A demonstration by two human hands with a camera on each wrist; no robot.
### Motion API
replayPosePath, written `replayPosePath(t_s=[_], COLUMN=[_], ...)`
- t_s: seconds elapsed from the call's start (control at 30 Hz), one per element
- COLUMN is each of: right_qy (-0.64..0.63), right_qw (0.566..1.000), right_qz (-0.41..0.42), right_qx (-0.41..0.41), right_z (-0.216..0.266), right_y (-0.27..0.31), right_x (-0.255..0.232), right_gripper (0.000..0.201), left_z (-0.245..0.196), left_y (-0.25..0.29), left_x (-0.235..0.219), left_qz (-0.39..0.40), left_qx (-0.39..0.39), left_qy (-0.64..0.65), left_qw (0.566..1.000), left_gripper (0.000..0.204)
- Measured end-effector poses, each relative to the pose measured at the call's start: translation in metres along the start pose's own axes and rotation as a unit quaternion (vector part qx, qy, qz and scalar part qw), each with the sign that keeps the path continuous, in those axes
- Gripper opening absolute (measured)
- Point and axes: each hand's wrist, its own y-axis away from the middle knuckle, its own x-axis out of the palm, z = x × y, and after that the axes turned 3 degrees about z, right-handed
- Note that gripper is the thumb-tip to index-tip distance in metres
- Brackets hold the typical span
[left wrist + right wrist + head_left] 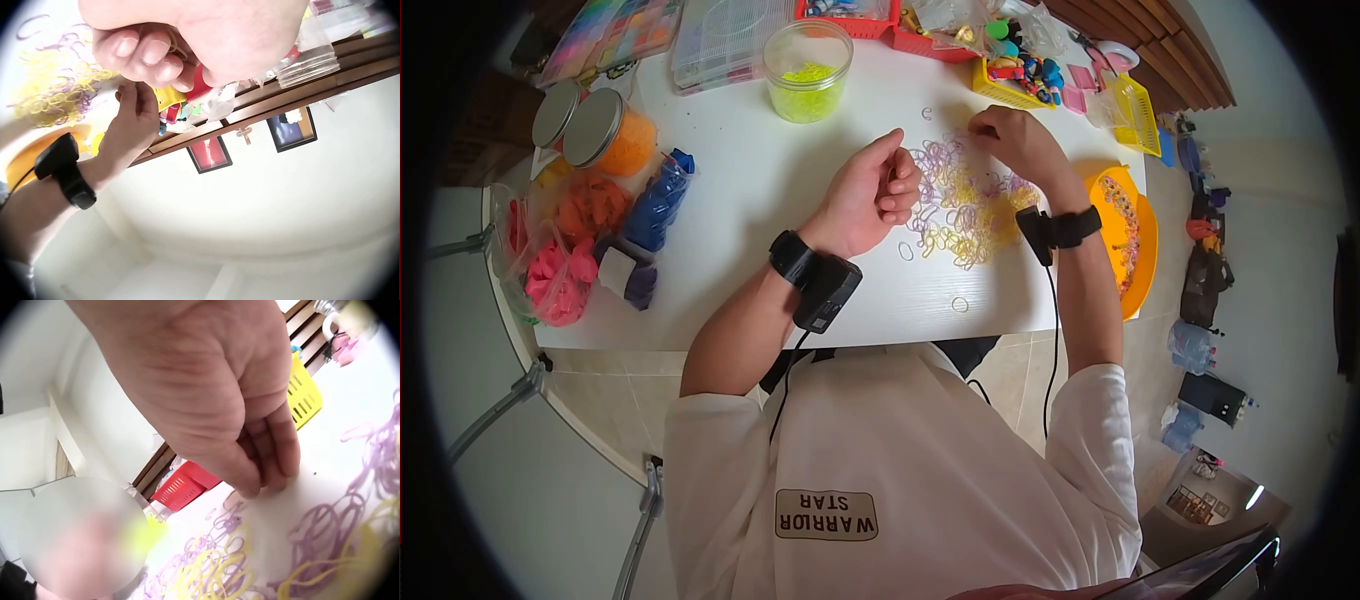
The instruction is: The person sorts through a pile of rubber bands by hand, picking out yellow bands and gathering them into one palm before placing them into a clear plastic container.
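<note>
Purple and yellow rubber bands (965, 215) lie in a loose heap on the white table (750, 250). Left of the heap, my left hand (867, 195) is raised with curled fingers; in the left wrist view this hand (206, 37) holds a thin pale yellow rubber band (177, 45) in its fingers. My right hand (1022, 145) is at the far edge of the heap, pointing down. Seen from the right wrist, the thumb and fingertips of this hand (212, 394) come together close over the tabletop, beside purple bands (228, 519). I cannot tell whether they pinch one.
A clear tub of lime-green bands (808, 85) stands at the back. Bagged bands (590, 205) and silver-lidded jars (605, 130) are on the left. Red (945, 42) and yellow (1005, 88) baskets line the back; an orange tray (1140, 250) sits right.
</note>
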Motion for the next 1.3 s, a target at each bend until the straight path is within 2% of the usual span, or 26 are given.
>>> replayPosePath(t_s=[0.13,0.23,0.3,0.33,0.4,0.47,0.57,0.7,0.73,0.8,0.87,0.9,0.93,1.0,1.3], right_qy=[0.01,-0.017,-0.082,-0.115,-0.189,-0.238,-0.172,-0.204,-0.211,-0.212,-0.178,-0.136,-0.094,-0.035,0.021], right_qw=[1.0,0.999,0.995,0.992,0.982,0.968,0.974,0.967,0.965,0.974,0.984,0.991,0.996,0.999,0.998], right_qz=[0.0,-0.034,-0.028,-0.025,0.014,0.045,0.048,0.037,0.035,0.011,-0.003,-0.004,-0.005,-0.007,-0.05], right_qx=[-0.001,0.014,0.039,0.051,-0.01,-0.065,-0.136,-0.148,-0.152,-0.081,-0.012,-0.009,-0.006,-0.01,-0.037], right_z=[0.009,0.014,0.028,0.036,0.053,0.071,0.089,0.084,0.081,0.072,0.062,0.054,0.043,0.028,0.018], right_y=[0.014,0.02,0.024,0.026,0.03,0.033,0.034,0.038,0.039,0.045,0.051,0.052,0.054,0.055,0.037], right_x=[-0.017,-0.024,-0.029,-0.03,-0.028,-0.026,-0.023,-0.023,-0.025,-0.026,-0.028,-0.026,-0.022,-0.011,0.02], right_gripper=[0.021,0.021,0.019,0.018,0.015,0.014,0.016,0.017,0.017,0.018,0.019,0.019,0.019,0.02,0.014], left_z=[0.002,0.003,0.005,0.005,0.005,0.007,0.011,0.01,0.01,0.008,0.002,-0.001,-0.005,-0.011,-0.011], left_y=[-0.001,-0.002,-0.003,-0.003,-0.002,-0.002,-0.007,-0.006,-0.005,-0.003,0.0,0.0,0.002,0.005,0.003], left_x=[-0.003,-0.004,-0.006,-0.003,0.006,0.007,-0.001,-0.007,-0.004,0.004,-0.002,-0.003,0.005,0.007,0.003], left_qz=[0.013,0.018,0.028,0.008,-0.032,-0.024,0.009,0.033,0.004,-0.053,0.004,0.033,-0.001,-0.002,-0.013], left_qx=[0.001,0.0,0.003,0.003,0.002,-0.002,-0.001,0.006,0.003,-0.002,-0.006,-0.008,0.0,0.001,0.005], left_qy=[0.012,0.011,0.012,-0.001,-0.028,-0.025,-0.021,-0.019,-0.027,-0.043,-0.023,-0.014,-0.034,-0.025,-0.023], left_qw=[1.0,1.0,1.0,1.0,0.999,0.999,1.0,0.999,1.0,0.998,1.0,0.999,0.999,1.0,1.0], left_gripper=[0.041,0.039,0.037,0.036,0.035,0.036,0.036,0.035,0.034,0.036,0.039,0.042,0.048,0.05,0.055])
